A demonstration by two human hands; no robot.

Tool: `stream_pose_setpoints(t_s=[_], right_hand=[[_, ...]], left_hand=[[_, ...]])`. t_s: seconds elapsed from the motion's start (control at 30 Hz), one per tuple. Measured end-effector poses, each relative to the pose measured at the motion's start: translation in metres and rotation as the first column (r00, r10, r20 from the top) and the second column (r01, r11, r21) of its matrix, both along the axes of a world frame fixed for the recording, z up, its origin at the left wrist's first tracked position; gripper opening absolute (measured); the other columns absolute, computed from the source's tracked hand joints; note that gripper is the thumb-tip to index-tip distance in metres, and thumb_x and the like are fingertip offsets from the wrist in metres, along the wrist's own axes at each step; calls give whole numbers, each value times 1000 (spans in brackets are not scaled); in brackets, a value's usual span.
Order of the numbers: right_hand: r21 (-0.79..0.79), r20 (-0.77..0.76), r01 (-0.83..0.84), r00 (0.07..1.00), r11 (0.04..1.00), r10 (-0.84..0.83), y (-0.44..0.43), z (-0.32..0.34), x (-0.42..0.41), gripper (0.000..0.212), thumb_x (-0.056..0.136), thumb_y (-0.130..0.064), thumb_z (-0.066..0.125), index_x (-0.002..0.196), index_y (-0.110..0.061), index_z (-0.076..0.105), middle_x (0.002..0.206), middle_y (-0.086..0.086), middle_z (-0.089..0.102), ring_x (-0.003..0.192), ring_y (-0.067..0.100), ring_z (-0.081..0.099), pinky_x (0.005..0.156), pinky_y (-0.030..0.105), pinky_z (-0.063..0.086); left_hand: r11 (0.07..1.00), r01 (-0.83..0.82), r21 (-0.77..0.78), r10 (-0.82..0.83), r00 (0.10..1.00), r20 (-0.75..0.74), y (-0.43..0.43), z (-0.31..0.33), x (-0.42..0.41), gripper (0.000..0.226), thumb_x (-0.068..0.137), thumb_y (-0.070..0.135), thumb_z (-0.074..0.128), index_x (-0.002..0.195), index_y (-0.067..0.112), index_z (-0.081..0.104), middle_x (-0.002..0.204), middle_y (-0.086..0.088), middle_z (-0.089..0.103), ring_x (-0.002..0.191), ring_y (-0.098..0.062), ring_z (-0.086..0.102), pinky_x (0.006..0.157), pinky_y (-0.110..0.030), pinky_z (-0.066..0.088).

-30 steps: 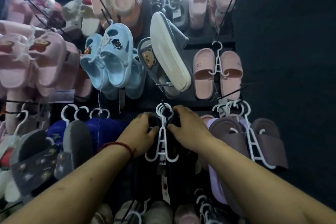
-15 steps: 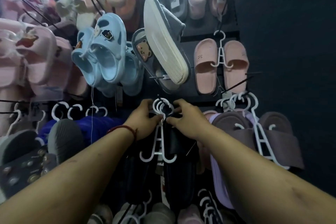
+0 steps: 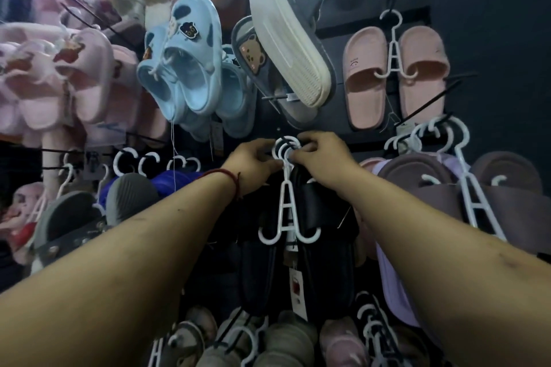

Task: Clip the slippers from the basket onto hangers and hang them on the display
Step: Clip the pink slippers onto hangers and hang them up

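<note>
- Both hands are raised to the slipper display (image 3: 369, 140), meeting at the top of a white hanger (image 3: 286, 205).
- The left hand (image 3: 253, 158), with a red cord around its wrist, pinches the hanger's neck just under the hook from the left side.
- The right hand (image 3: 322, 155) grips the hook loops from the right, fingertips curled over the white plastic; both hands are closed on this same hanger, almost touching each other.
- The hook loops sit at a dark peg (image 3: 286, 144) that sticks out of the display; whether the hook is fully seated on the peg cannot be told.
- A pair of black slippers (image 3: 325, 247) hangs from the hanger's two lower curved arms, toes down, with a small tag (image 3: 296, 286) dangling between them.
- Just right of them hangs a mauve pair (image 3: 417, 179) on another white hanger.
- Above right, a pink pair (image 3: 366, 80) hangs on its own white hanger.
- Above left are light blue clogs (image 3: 185, 74) with charm badges, and beside them a grey slipper with a bear face (image 3: 253, 53) and a grey shoe with its white sole (image 3: 289, 39) turned outward.
- Fluffy pink slippers (image 3: 59, 77) fill the far left.
</note>
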State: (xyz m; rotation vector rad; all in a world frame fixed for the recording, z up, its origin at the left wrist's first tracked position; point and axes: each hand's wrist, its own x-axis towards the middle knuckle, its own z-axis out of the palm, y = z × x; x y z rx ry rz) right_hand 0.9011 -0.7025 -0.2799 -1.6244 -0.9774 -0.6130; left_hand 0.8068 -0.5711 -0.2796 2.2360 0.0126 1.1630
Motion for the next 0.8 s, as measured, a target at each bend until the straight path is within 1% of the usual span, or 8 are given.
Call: stream_pose_setpoints(t_s=[0.07, 0.13, 0.2, 0.27, 0.4, 0.5, 0.57, 0.8], right_hand=[[64, -7, -12, 1000, 998, 12, 7, 1, 5, 15, 81, -16, 75, 94, -9, 75, 71, 3, 69, 75, 19, 62, 84, 42, 56], [105, -42, -24, 999, 994, 28, 13, 3, 8, 16, 80, -16, 75, 96, -15, 78, 75, -3, 73, 79, 17, 68, 85, 40, 57], [152, -78, -40, 996, 988, 52, 19, 3, 12, 16, 80, -16, 73, 94, -20, 79, 82, -1, 77, 85, 19, 73, 86, 39, 58], [192, -86, -55, 994, 980, 73, 22, 1, 15, 13, 81, -14, 71, 89, -21, 79, 81, 0, 78, 84, 18, 74, 86, 39, 58], [236, -81, -64, 993, 970, 85, 22, 0, 16, 13, 82, -13, 70, 87, -21, 79, 77, -2, 78, 81, 14, 74, 86, 36, 58], [241, -75, -65, 993, 968, 85, 20, 0, 15, 13, 82, -13, 70, 87, -21, 79, 75, -5, 77, 80, 11, 74, 86, 34, 58], [237, -75, -67, 993, 969, 87, 20, 0, 15, 12, 82, -14, 71, 84, -22, 79, 74, -6, 77, 79, 11, 74, 86, 33, 58], [242, -83, -97, 989, 965, 120, 20, -1, 16, 23, 83, -12, 70, 68, -30, 72, 68, -8, 75, 77, 12, 74, 85, 36, 59]], left_hand=[[998, 31, -46, -31, 999, 9, -1, -1, -1, 37, 89, 4, 69, 126, 11, 65, 109, -14, 73, 94, -21, 69, 95, -42, 56], [995, 36, -95, -34, 999, 27, -3, -1, 0, 32, 89, 1, 68, 121, 8, 68, 105, -14, 73, 88, -17, 67, 93, -38, 57], [992, 40, -117, -34, 998, 46, -2, -1, 1, 31, 88, -1, 69, 118, 6, 70, 101, -12, 73, 82, -14, 66, 87, -30, 58], [993, 36, -111, -29, 998, 60, -2, -2, 2, 32, 86, -3, 70, 117, 7, 71, 96, -10, 73, 78, -11, 64, 81, -23, 56], [987, 42, -154, -26, 994, 107, 2, -5, 4, 30, 82, 2, 76, 110, 13, 74, 92, -7, 76, 86, -14, 69, 90, -32, 57], [986, 56, -155, -35, 990, 134, 2, -5, 1, 25, 80, 5, 78, 99, 22, 76, 86, 2, 77, 82, -9, 71, 88, -29, 57], [987, 71, -144, -51, 989, 138, 2, -6, -2, 25, 80, 5, 78, 95, 25, 76, 86, 2, 77, 84, -10, 72, 89, -29, 57], [993, 69, -100, -55, 990, 131, 8, -9, -1, 31, 83, 5, 76, 102, 29, 75, 93, 1, 78, 91, -14, 74, 95, -40, 57]])
